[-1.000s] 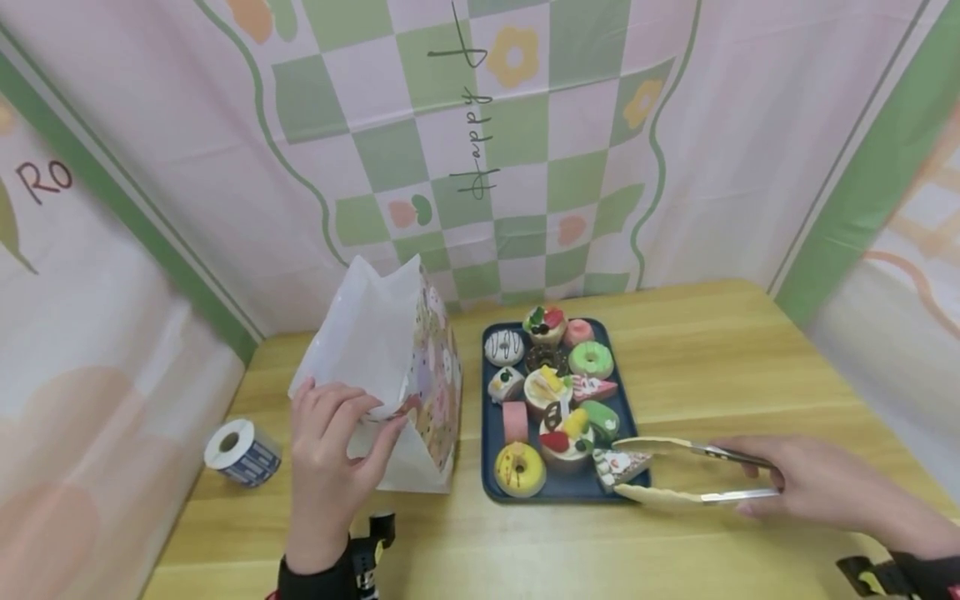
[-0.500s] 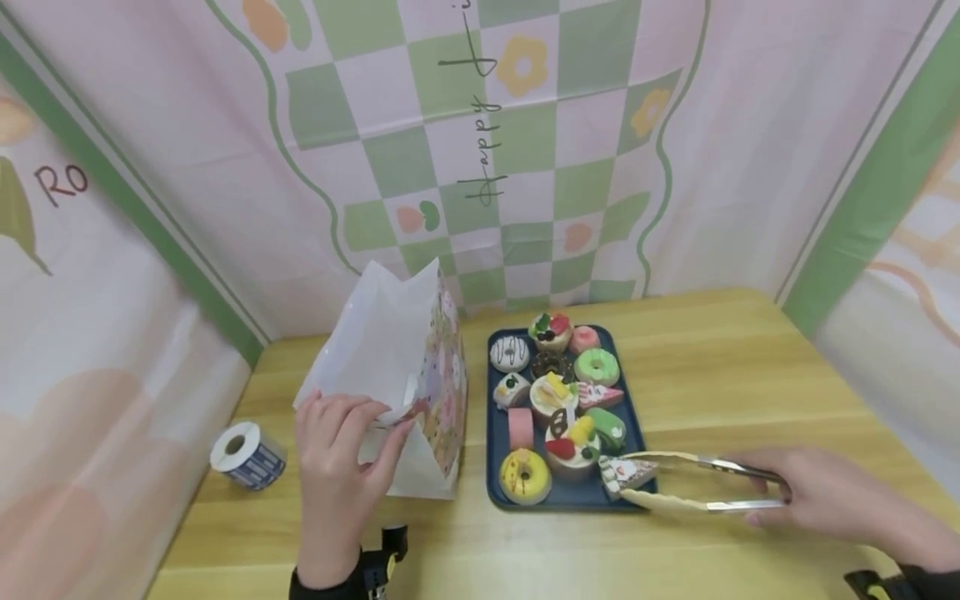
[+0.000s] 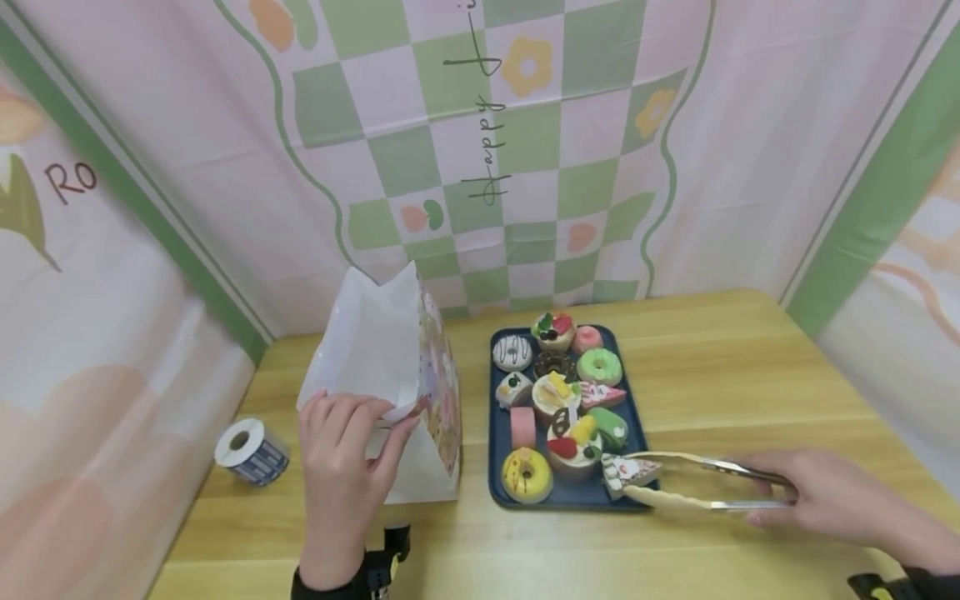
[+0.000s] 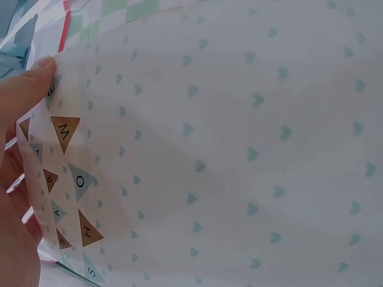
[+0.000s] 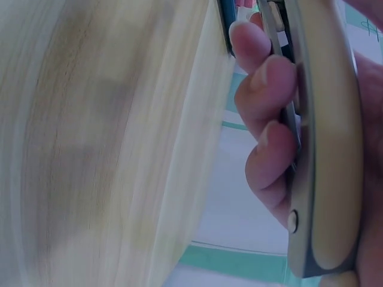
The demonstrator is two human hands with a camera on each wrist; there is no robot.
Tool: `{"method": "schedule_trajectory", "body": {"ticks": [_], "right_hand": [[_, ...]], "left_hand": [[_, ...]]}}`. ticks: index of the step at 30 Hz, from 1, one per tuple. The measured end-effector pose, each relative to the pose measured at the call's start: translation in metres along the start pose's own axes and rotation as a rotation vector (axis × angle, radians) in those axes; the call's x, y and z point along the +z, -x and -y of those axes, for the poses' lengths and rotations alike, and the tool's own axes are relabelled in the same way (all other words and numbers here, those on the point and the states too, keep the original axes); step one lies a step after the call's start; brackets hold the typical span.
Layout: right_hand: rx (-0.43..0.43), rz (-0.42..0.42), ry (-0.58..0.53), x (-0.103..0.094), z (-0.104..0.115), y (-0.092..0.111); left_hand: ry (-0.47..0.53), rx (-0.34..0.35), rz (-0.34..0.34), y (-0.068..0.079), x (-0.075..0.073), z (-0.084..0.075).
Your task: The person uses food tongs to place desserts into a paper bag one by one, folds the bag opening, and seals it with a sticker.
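Note:
My left hand [image 3: 345,450] pinches the near rim of a white paper bag [image 3: 375,333] between thumb and fingers, and its mouth stands open. In the left wrist view the thumb lies at the edge of the bag's heart-printed side [image 4: 227,155]. My right hand [image 3: 832,496] grips tongs [image 3: 750,469] by their metal handles; in the right wrist view fingers curl round the handle [image 5: 332,137]. The pale tips of the tongs lie on either side of a triangular cake slice [image 3: 628,473] at the near right corner of a dark blue tray [image 3: 555,502].
Several toy-like pastries share the tray, among them a yellow donut [image 3: 527,475], a fruit-topped cake [image 3: 573,450] and a green donut [image 3: 600,367]. A label roll [image 3: 252,452] stands left of the bag on the wooden table [image 3: 720,367]. Printed cloth [image 3: 540,167] hangs behind.
The tongs' tips have stayed around the cake slice, with little movement. The left hand keeps its pinch on the bag while the bag's mouth shifts slightly. The whole head view has moved a little.

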State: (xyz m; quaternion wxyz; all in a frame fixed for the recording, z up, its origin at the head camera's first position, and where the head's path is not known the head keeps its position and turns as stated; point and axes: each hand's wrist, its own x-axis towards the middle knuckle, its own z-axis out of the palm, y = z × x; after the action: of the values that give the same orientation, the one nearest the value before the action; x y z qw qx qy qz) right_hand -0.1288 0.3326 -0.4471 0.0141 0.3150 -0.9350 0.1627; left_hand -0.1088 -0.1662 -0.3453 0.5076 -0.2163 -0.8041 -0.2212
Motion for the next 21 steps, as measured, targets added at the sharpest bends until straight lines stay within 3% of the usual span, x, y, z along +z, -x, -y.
{"method": "schedule_trajectory", "body": {"ticks": [8,14,21], "right_hand": [[0.054,0.078,-0.146,-0.007,-0.005,0.006],[0.036,0.026,-0.170,-0.017,-0.010,0.016],[0.098,0.007,-0.138,-0.036,-0.012,0.012]], "left_hand": [[0.050,0.006,0.007,0.002,0.001,0.002],[0.072,0.007,0.007,0.004,0.003,0.004],[0.073,0.019,-0.008,0.007,0.003,0.005]]}}
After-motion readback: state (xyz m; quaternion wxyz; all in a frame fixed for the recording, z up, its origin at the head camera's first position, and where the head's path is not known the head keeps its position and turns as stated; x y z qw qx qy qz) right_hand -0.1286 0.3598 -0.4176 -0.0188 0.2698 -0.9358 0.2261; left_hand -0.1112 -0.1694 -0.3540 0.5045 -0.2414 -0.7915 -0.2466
